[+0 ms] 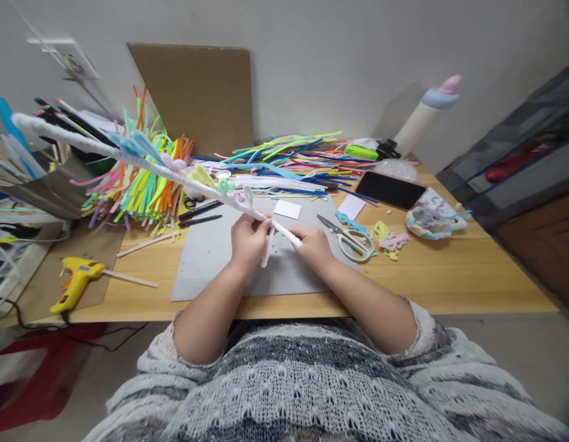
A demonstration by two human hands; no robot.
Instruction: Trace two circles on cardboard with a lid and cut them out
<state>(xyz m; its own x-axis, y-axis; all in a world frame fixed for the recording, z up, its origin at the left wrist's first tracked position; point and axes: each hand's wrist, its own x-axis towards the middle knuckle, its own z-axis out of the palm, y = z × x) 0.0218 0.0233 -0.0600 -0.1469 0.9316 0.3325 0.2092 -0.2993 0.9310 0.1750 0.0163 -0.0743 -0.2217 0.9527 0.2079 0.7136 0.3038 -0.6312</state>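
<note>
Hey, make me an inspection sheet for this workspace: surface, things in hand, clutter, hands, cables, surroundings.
Surface: wooden table, grey mat on it.
Things in hand: white fuzzy stem with pastel pieces along it.
Clutter: piled coloured sticks, scissors across the mat's right edge, phone, yellow glue gun.
Hands: left hand has its fingers closed on the stem; right hand at the stem's near end, grip unclear.
Cables: black cord at the glue gun's handle; plug at the wall outlet.
Surroundings: brown board against the wall.
</note>
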